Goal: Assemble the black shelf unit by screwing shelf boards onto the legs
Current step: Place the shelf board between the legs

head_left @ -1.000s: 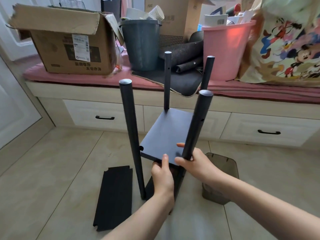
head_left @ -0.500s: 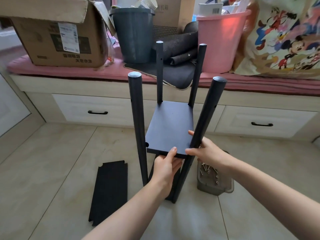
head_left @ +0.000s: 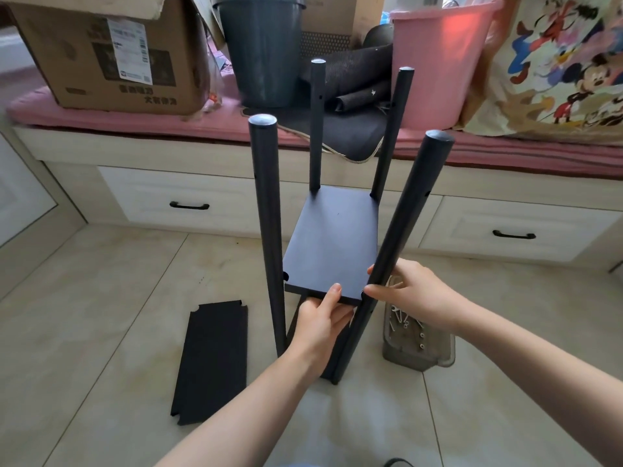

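left hand (head_left: 320,323) gripped shelf board (head_left: 332,242) near edge | right hand (head_left: 416,294) pinched tilted near-right leg (head_left: 397,237) | cardboard box (head_left: 111,59) far left, label text unreadable

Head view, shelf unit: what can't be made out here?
- Lower shelf board: mostly hidden behind the left hand and the upper board.
- Screws joining board and near right leg: hidden by the right hand.
- Clear tray: the hardware is too small to count.
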A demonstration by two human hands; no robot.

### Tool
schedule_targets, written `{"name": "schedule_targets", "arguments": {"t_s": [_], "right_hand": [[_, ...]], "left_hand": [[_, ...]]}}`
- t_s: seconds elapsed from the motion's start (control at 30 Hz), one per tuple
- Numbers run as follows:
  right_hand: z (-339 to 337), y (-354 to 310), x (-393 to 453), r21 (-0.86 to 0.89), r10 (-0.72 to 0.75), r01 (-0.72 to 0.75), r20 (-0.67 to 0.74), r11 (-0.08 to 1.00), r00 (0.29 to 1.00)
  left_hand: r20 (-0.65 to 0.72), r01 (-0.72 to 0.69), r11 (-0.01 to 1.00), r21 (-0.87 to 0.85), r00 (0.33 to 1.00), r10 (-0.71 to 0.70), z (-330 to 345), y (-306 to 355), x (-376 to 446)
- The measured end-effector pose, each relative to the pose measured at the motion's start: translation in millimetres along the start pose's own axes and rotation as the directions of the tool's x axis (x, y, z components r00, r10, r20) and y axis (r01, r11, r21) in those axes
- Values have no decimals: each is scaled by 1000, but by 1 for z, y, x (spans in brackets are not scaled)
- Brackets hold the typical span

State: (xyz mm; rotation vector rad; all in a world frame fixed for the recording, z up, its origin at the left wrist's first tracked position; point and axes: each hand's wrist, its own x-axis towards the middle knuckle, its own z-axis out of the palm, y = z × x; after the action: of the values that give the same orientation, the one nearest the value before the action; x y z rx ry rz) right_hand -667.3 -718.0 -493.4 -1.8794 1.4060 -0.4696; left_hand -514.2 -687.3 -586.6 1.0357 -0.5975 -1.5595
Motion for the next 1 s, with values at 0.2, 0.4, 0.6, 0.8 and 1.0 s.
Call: {"name": "schedule_targets", "arguments": {"t_s": [0.2, 0.4, 0.6, 0.8, 1.0], "right_hand": [[1, -1, 1, -100, -22, 22, 0, 995, 1000], [-1, -2, -1, -81, -59, 59, -2, 995, 998], [17, -5, 6, -102, -92, 93, 15, 990, 996], [30, -9, 19, -66, -160, 159, -9, 985, 987], [39, -12, 32, -43, -163, 160, -59, 986, 985]], "left_hand": [[73, -14, 999, -29, 997, 16, -6, -2, 2], [98, -21, 1000, -17, 995, 23, -8, -4, 5], [79, -50, 999, 0, 996, 50, -24, 1, 12], [55, -70, 997, 37, 996, 68, -35, 11, 22], [19, -107, 993, 45, 994, 106, -34, 15, 28]]}}
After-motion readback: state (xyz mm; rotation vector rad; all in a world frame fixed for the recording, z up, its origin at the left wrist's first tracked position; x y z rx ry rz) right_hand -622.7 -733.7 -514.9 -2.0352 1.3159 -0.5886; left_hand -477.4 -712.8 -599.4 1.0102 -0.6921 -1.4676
